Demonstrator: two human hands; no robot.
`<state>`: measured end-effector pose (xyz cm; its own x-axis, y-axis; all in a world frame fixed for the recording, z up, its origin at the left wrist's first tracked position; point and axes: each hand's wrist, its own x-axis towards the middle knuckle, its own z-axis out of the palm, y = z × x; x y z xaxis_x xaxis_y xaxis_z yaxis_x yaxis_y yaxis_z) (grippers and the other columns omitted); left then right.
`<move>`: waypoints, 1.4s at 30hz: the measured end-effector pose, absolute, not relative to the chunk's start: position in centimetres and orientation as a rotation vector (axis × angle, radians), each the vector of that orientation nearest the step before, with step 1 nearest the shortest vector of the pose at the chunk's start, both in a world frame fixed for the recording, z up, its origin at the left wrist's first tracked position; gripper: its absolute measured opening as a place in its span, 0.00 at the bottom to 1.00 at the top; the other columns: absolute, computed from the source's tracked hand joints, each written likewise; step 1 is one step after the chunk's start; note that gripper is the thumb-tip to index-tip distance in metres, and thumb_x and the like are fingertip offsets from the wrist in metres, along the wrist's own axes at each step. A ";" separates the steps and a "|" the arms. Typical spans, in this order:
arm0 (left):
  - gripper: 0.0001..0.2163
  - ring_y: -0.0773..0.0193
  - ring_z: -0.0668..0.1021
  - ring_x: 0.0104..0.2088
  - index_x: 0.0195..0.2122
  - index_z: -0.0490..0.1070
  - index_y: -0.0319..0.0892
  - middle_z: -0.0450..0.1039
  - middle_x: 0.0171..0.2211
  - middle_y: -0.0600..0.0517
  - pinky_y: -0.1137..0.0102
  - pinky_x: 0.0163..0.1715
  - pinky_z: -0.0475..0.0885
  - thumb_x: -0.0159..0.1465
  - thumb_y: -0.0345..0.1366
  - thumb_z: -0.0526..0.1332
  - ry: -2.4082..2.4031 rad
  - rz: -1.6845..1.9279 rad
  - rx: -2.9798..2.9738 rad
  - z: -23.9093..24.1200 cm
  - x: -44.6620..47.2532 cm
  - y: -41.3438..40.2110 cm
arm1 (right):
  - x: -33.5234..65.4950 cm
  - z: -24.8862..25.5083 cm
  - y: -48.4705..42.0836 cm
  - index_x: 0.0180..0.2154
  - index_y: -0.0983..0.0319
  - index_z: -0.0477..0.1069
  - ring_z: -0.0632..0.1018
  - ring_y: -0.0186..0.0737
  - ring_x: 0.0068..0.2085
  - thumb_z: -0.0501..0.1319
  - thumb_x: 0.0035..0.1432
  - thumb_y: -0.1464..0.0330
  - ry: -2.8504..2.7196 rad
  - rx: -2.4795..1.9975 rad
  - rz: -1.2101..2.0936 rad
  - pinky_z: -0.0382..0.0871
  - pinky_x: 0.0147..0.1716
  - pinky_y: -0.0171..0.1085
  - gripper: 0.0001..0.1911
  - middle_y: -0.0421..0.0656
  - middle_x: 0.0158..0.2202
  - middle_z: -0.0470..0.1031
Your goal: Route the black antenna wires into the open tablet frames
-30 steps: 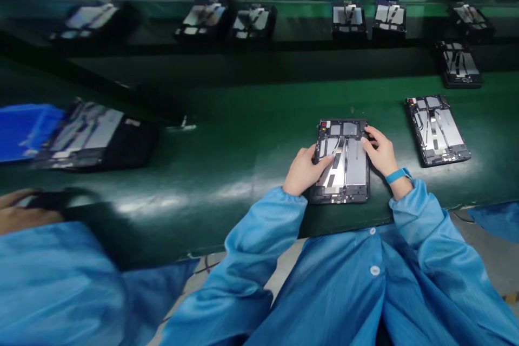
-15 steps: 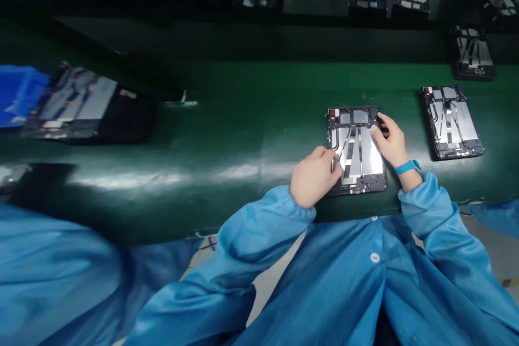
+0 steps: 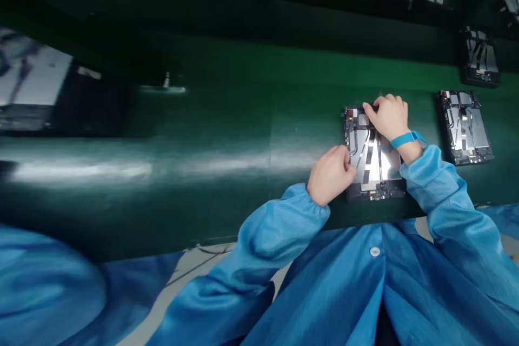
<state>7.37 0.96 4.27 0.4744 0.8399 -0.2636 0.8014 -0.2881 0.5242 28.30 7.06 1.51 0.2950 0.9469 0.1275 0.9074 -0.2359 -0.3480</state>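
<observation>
An opened tablet, with silver battery plates, dark flex cables and a black frame, lies face up on the green bench in front of me. My left hand is closed at its left edge, thumb against the curled fingers. Whatever it pinches is hidden from view. Over the upper edge of the same tablet, my right hand bends its fingers and thumb around the frame, covering the top right corner area. A blue band circles my right wrist.
Another opened tablet lies to the right, with one more behind it. Several opened tablets stand on the raised shelf at the back. At far left is a blurred open tablet. A blue sleeve of another person shows lower left.
My right hand has moved from the tablet's right side to its upper edge. My left hand has drawn back from over the cables to the left edge. The camera view has shifted.
</observation>
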 end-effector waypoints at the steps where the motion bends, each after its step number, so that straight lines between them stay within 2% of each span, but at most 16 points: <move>1: 0.04 0.55 0.80 0.34 0.34 0.68 0.45 0.75 0.31 0.50 0.63 0.36 0.72 0.61 0.28 0.59 1.367 0.151 2.021 3.7 6.6 1.2 | 28.1 1.5 7.4 0.40 0.64 0.82 0.79 0.65 0.55 0.64 0.69 0.56 -1.686 -2.223 0.204 0.69 0.58 0.64 0.17 0.58 0.46 0.82; 4: 0.05 0.57 0.77 0.31 0.35 0.66 0.46 0.70 0.28 0.54 0.63 0.37 0.73 0.61 0.29 0.60 1.419 0.243 1.818 2.3 5.0 2.3 | 28.1 1.5 7.6 0.40 0.60 0.84 0.81 0.57 0.52 0.64 0.69 0.63 -1.725 -2.116 0.302 0.70 0.58 0.58 0.11 0.51 0.46 0.85; 5: 0.06 0.56 0.78 0.33 0.39 0.68 0.45 0.72 0.31 0.52 0.62 0.38 0.74 0.60 0.29 0.60 1.451 0.275 1.811 2.0 4.7 2.7 | 28.3 1.6 7.3 0.40 0.59 0.84 0.81 0.55 0.52 0.64 0.69 0.64 -1.736 -2.058 0.298 0.70 0.58 0.56 0.10 0.49 0.46 0.85; 8: 0.22 0.48 0.80 0.45 0.56 0.67 0.41 0.74 0.49 0.41 0.58 0.42 0.76 0.60 0.31 0.63 1.559 0.469 1.889 1.6 4.7 3.9 | 28.9 2.3 6.0 0.38 0.58 0.84 0.81 0.53 0.51 0.65 0.68 0.66 -1.752 -1.960 0.236 0.71 0.56 0.54 0.08 0.46 0.45 0.86; 10: 0.25 0.48 0.80 0.48 0.60 0.65 0.41 0.72 0.52 0.41 0.58 0.45 0.78 0.61 0.33 0.64 1.512 0.584 1.936 1.6 5.2 4.8 | 29.2 3.0 4.7 0.37 0.57 0.83 0.82 0.51 0.47 0.65 0.67 0.66 -1.746 -1.963 0.226 0.72 0.52 0.52 0.07 0.45 0.41 0.86; 13: 0.20 0.55 0.79 0.44 0.58 0.66 0.42 0.71 0.44 0.48 0.61 0.47 0.78 0.64 0.34 0.62 1.328 0.637 1.930 1.9 6.1 5.9 | 29.2 4.1 2.8 0.35 0.57 0.80 0.81 0.44 0.38 0.66 0.64 0.70 -1.716 -1.945 0.274 0.74 0.44 0.45 0.04 0.40 0.34 0.84; 17: 0.23 0.58 0.77 0.43 0.60 0.66 0.42 0.71 0.50 0.47 0.63 0.43 0.76 0.63 0.32 0.63 1.307 0.692 1.934 2.6 6.4 6.9 | 28.5 4.8 1.2 0.32 0.56 0.76 0.80 0.40 0.34 0.67 0.61 0.73 -1.723 -1.865 0.331 0.75 0.39 0.41 0.06 0.37 0.31 0.82; 19: 0.18 0.60 0.76 0.39 0.55 0.70 0.43 0.72 0.45 0.49 0.64 0.41 0.75 0.63 0.32 0.63 1.278 0.640 1.922 2.8 6.3 7.3 | 28.0 4.7 0.6 0.32 0.55 0.75 0.79 0.40 0.34 0.67 0.60 0.73 -1.738 -1.845 0.364 0.75 0.39 0.41 0.07 0.37 0.31 0.82; 21: 0.11 0.63 0.75 0.34 0.47 0.72 0.42 0.72 0.36 0.53 0.66 0.39 0.73 0.63 0.33 0.63 1.185 0.522 1.843 2.8 6.1 7.7 | 27.7 4.7 0.1 0.32 0.55 0.75 0.79 0.40 0.34 0.67 0.60 0.73 -1.744 -1.831 0.385 0.75 0.39 0.41 0.07 0.37 0.30 0.81; 24: 0.06 0.65 0.74 0.29 0.39 0.72 0.42 0.71 0.29 0.55 0.68 0.35 0.72 0.62 0.34 0.64 1.037 0.397 1.606 2.4 6.0 8.3 | 27.4 4.7 -0.8 0.32 0.55 0.74 0.78 0.39 0.32 0.67 0.60 0.74 -1.758 -1.800 0.397 0.75 0.38 0.41 0.08 0.36 0.29 0.80; 35: 0.10 0.66 0.76 0.25 0.34 0.72 0.42 0.73 0.25 0.55 0.70 0.30 0.75 0.57 0.33 0.73 0.962 0.327 1.273 2.4 5.8 9.8 | 27.4 3.8 -2.2 0.31 0.55 0.74 0.76 0.38 0.29 0.66 0.63 0.71 -1.715 -1.683 0.487 0.74 0.35 0.39 0.08 0.37 0.27 0.78; 42: 0.08 0.66 0.77 0.26 0.35 0.71 0.42 0.73 0.28 0.55 0.70 0.29 0.76 0.59 0.32 0.70 1.118 0.505 1.182 2.1 6.3 7.4 | 27.6 3.4 -2.5 0.33 0.55 0.74 0.76 0.38 0.30 0.65 0.66 0.70 -1.745 -1.589 0.529 0.74 0.35 0.40 0.08 0.37 0.28 0.78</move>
